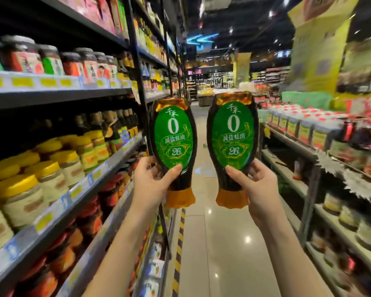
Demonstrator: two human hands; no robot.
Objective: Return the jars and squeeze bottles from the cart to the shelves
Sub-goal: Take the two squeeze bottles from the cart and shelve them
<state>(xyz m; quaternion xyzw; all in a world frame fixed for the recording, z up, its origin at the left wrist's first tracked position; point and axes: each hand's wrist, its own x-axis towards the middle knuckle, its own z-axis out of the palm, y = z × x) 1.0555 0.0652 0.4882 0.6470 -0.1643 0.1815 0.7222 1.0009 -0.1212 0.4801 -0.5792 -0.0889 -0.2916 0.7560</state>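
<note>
Two dark squeeze bottles with green oval labels and orange caps are held up in the aisle, caps pointing down. My left hand point(153, 181) grips the left squeeze bottle point(172, 136) near its lower neck. My right hand point(256, 185) grips the right squeeze bottle point(232, 133) the same way. Both bottles are side by side at about chest height, apart from each other. The left shelves point(107, 166) stand close beside the left bottle. No cart is in view.
Left shelves hold yellow-lidded jars point(45, 174), red-labelled jars point(88, 65) above and dark bottles point(114, 123). Right shelving point(308, 153) carries red-capped containers point(304, 123) and jars below. A tiled aisle floor point(219, 243) runs ahead between them.
</note>
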